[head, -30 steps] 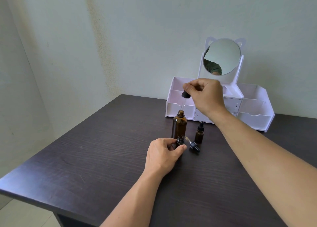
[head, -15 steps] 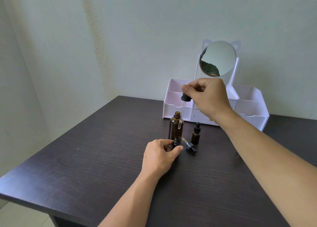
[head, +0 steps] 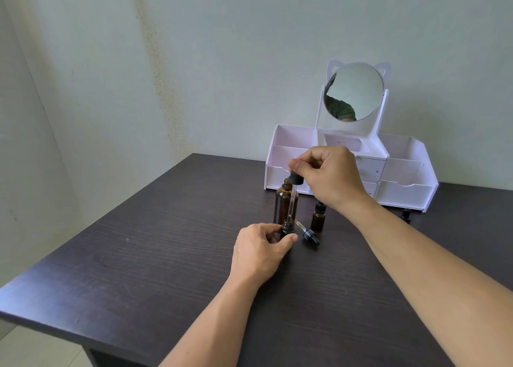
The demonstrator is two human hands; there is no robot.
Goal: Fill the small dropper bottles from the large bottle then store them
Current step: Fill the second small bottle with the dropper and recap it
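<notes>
Right hand [head: 327, 176] pinches the black bulb of a long glass dropper [head: 292, 200], pipette near vertical, tip right at the open neck of the small amber bottle [head: 288, 227]. Left hand [head: 261, 251] grips that bottle upright on the dark table [head: 138, 255], just in front of the large amber bottle [head: 283, 203]. Next move looks like straight down along the pipette axis. Capped small bottle [head: 318, 218] and a loose small dropper [head: 308, 233] lie just right.

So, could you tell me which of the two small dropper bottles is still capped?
The small bottle standing free, beside the right wrist, wears its black dropper cap. The one the left hand holds is open, pipette tip at its mouth.
</notes>
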